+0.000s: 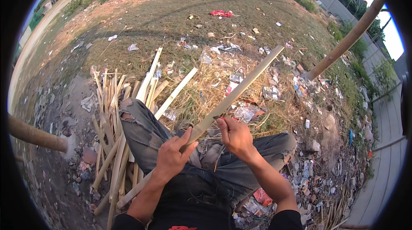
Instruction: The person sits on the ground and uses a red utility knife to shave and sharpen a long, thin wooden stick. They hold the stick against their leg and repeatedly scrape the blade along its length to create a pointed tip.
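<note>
A long split bamboo strip [244,87] slants across my lap, its far end pointing up and to the right. My left hand [171,152] is closed around its lower part, thumb and forefinger on either edge. My right hand [237,139] grips a knife, of which only a short dark blade [219,117] shows against the strip's right edge; the fist hides the handle. Below my left forearm a bamboo length [136,192] continues down to the left; I cannot tell whether it is the same strip.
Bamboo pieces [112,152] lie piled beside my left knee, several jutting forward. Bamboo poles stand at the left [38,134] and right [347,36]. Litter and dry grass [219,69] cover the ground ahead. A pale wall [388,161] runs along the right.
</note>
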Tool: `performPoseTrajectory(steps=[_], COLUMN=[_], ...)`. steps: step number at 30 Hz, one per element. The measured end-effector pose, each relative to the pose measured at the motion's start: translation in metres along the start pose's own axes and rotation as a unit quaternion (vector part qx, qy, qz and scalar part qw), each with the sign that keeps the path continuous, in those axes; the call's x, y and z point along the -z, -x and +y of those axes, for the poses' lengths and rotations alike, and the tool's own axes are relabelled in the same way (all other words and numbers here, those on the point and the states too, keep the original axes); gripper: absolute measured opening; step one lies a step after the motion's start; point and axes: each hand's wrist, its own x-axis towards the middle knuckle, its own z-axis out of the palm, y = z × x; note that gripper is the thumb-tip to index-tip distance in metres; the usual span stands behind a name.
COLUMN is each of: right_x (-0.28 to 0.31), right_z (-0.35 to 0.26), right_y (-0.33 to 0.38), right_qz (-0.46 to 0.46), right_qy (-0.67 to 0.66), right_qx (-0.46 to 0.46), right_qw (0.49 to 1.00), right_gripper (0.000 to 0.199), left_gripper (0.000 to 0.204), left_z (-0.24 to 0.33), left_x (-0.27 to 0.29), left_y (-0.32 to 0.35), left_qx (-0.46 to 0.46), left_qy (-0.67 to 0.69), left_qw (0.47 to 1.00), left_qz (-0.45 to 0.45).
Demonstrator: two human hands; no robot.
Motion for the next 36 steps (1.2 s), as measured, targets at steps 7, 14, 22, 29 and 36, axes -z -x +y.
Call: performPoseTrajectory(steps=[7,14,22,29,36], right_x=[0.018,0.01,-0.007,-0.028,-0.024], right_z=[0.022,0.024,0.002,-0.018,-0.01], right_y=[-0.021,-0.03,-0.015,0.015,0.013], right_qz=[0.049,0.035,-0.004,-0.152,-0.116], right_qy=[0.026,-0.011,-0.064,-0.111,-0.224], right_qx=[-0.038,-0.089,-0.075,-0.082,-0.062], right_qw=[0.998,0.995,0.995,0.979,0.966], right_gripper=[0.042,0.046,0.044,0.05,0.044], left_gripper=[0.053,0.052,0.055,0.061,0.057], left_z=[0.002,-0.005,-0.01,0.002,-0.012], left_x=[-0.003,0.003,-0.004,0.0,-0.007], left_y=[0.003,0.004,-0.002,-0.004,0.002], left_qx=[0.022,0.019,0.029,0.091,0.042], left_qy=[0.051,0.005,0.048,0.179,0.121], left_qw=[0.998,1.0,0.998,0.978,0.991], left_qz=[-0.016,-0.013,-0.008,-0.048,-0.038])
